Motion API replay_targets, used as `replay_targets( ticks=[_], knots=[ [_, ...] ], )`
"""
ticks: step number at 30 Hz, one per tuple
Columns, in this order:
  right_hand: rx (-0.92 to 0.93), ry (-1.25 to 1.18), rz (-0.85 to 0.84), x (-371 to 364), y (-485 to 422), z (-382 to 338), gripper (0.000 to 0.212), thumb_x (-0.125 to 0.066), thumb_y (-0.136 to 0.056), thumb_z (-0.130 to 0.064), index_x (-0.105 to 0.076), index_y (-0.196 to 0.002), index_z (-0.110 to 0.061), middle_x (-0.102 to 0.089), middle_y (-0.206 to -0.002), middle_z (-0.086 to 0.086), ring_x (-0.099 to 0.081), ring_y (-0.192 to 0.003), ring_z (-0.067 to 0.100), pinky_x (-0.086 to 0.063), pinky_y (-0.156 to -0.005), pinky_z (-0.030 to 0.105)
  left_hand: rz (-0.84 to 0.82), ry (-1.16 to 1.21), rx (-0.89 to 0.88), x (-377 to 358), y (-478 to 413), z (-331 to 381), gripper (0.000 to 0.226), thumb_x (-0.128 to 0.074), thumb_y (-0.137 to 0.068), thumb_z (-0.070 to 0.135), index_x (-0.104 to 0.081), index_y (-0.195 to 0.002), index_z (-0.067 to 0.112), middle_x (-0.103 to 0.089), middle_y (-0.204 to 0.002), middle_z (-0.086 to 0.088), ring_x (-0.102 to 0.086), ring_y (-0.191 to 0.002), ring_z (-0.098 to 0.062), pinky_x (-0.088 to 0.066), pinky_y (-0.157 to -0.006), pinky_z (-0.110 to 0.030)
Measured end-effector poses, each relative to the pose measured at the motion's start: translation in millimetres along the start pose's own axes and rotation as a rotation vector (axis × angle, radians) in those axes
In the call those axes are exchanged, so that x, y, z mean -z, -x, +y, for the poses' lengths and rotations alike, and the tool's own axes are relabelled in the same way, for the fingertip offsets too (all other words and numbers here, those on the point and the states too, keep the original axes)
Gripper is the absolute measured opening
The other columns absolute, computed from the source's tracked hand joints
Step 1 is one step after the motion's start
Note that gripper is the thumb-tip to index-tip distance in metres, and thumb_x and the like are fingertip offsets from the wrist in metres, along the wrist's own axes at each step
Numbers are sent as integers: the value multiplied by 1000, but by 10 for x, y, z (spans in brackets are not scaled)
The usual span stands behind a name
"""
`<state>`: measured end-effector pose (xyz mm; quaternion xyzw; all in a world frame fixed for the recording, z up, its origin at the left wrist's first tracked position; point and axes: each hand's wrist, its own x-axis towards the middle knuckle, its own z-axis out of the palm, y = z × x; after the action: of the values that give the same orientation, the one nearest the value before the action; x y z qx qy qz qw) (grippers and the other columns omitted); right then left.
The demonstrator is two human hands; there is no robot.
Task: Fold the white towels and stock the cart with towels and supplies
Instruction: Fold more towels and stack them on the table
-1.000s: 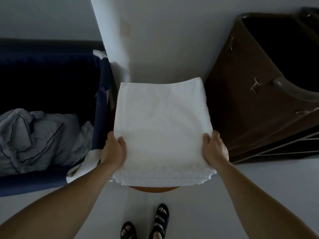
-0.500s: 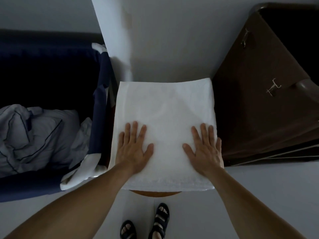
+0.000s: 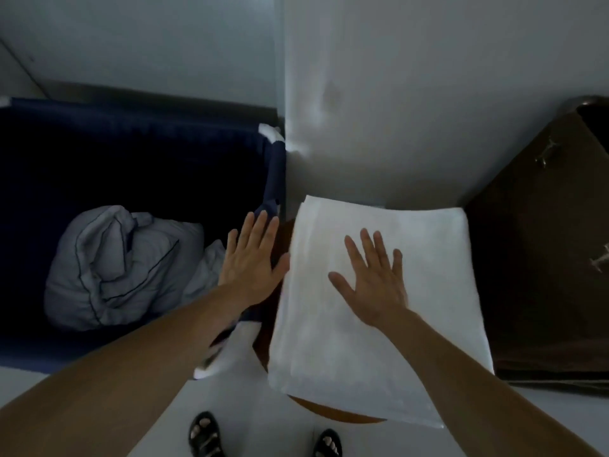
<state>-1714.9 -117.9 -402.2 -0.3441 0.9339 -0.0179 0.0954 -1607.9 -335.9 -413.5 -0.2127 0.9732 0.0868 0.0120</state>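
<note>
A stack of folded white towels [image 3: 412,311] lies on a round wooden stool [image 3: 333,413] in front of me. My right hand [image 3: 374,280] presses flat on top of the stack, fingers spread and straight. My left hand [image 3: 252,263] is off the towels, held with straight fingers just left of the stack's left edge, over the edge of the dark blue laundry bin [image 3: 138,153]. It holds nothing.
The blue bin on the left holds crumpled pale bedding with dark piping [image 3: 112,268]. A brown fabric hamper [image 3: 540,258] with metal clips stands close on the right. A white wall corner [image 3: 329,94] rises behind the stool. My sandalled feet [image 3: 204,435] show below.
Both hands first gripped the stack's sides, then pressed flat on top. Now my left hand has slid off to the left toward the blue bin; my right hand has moved toward the stack's middle.
</note>
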Motion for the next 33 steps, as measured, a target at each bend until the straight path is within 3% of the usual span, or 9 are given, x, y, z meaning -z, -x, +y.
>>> replay_targets(
  ticks=[2,7,9,16,23,29,33],
  knots=[
    [44,-5,-13,32,-189,-396,88,9,-82,-78,13,-156,-32,28,-162,-1,30,-147,23,11,-121,54,-2,-10,61,117,-23,-508,81,2,-89,66,7,-158,23,12,-166,0,17,-151,-20,1,-123,-47],
    [134,-10,2,42,-800,-1496,85,-2,-86,-76,8,-158,-30,18,-165,2,23,-150,23,7,-120,53,-72,-1,163,166,-125,-1947,77,-14,-96,63,7,-158,21,15,-165,0,20,-151,-19,1,-124,-47],
    [136,-18,-16,-94,-1046,-1928,87,-3,-84,-75,8,-158,-30,19,-165,1,25,-150,22,8,-120,52,-97,-1,171,119,-235,-2452,78,-12,-94,62,5,-158,20,12,-166,-2,17,-151,-21,0,-124,-47],
    [173,-107,-259,-982,-1855,-3096,84,-34,-95,-68,4,-158,-29,15,-166,1,22,-150,23,3,-120,60,-163,7,113,-408,-601,-3699,95,0,-79,66,-9,-158,15,-5,-166,-6,3,-153,-24,-3,-123,-47],
    [17,-190,-563,-2635,-2756,-3286,99,-50,-88,-70,11,-157,-34,24,-163,-2,26,-148,28,3,-114,69,-203,87,2,-1764,-1050,-4221,86,-16,-87,63,-24,-155,10,-24,-162,-12,-16,-151,-31,-20,-116,-53],
    [23,-128,-701,-4166,-3419,-3323,115,-66,-78,-69,13,-156,-38,25,-163,1,29,-147,31,1,-112,74,-226,110,-68,-2993,-1398,-4620,82,-19,-91,60,-26,-155,10,-21,-163,-12,-14,-151,-29,-15,-118,-51],
    [59,-79,-772,-4904,-3681,-3445,126,-73,-70,-71,17,-153,-43,33,-160,1,35,-144,32,4,-106,80,-158,111,-138,-3565,-1393,-4776,71,-34,-94,50,-43,-146,3,-42,-152,-18,-32,-144,-35,-27,-114,-53]
  ],
)
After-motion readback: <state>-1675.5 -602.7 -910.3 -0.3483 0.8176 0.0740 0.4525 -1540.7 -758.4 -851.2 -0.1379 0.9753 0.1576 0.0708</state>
